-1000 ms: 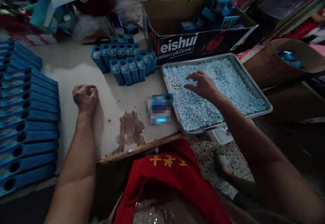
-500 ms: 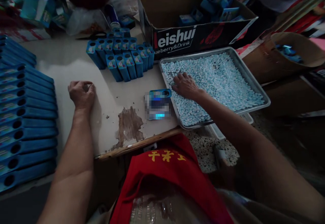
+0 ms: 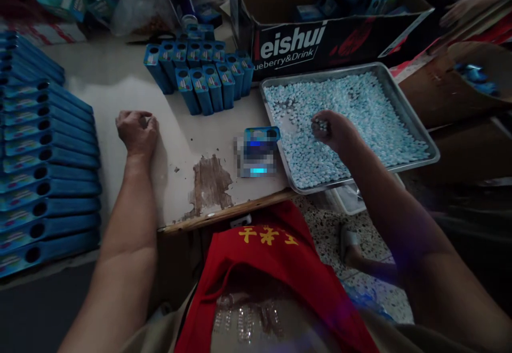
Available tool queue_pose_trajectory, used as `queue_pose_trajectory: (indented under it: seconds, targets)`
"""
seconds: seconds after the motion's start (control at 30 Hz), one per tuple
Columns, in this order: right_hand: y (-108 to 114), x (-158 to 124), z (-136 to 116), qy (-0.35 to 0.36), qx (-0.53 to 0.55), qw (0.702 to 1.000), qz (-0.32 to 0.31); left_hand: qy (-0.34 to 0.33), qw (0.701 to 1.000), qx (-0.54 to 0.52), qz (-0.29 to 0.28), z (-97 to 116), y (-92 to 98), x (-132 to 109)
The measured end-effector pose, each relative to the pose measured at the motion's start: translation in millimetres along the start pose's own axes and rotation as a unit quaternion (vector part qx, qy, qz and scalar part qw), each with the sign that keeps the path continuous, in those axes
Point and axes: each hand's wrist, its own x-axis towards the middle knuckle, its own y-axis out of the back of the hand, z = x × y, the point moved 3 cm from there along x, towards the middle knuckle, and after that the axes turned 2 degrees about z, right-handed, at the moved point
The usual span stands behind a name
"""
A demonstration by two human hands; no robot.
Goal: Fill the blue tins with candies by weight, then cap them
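Observation:
Above a metal tray full of small pale blue and white tablets, my right hand is closed around some of those tablets, which show between its fingers. On the left, my left hand rests on the tabletop in a loose fist, with nothing seen in it. Between the hands a blue flat case lies on a small device whose lit blue front is pixelated. Several similar blue cases stand upright together behind it.
Rows of blue cases are stacked at the left. A black printed carton holds blue boxes behind the tray. Another open carton stands at the right. The wooden table edge is in front of me, with a person's hand far right.
My right hand has lifted from among the tablets, moved right and closed on some. A thinner patch shows in the tray's left side. The view has shifted slightly; my left hand keeps its place.

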Motion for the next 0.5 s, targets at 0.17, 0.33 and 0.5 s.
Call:
queue_pose_trajectory:
  seconds: [0.17, 0.33, 0.5]
  targets:
    - [-18.8, 2.6, -0.3, -0.076, 0.256, 0.962, -0.063, -0.076, 0.994, -0.002, 0.076, -3.7, 10.3, -3.8]
    - [-32.7, -6.9, 3.0, -0.039, 0.245, 0.963, -0.103, -0.160, 0.986, 0.000, 0.053, 14.4, 7.7, -26.8]
    - [-22.0, -9.1, -6.5, 0.113, -0.017, 0.993, -0.030, -0.233, 0.966, -0.074, -0.090, 78.6, -26.7, -104.2]
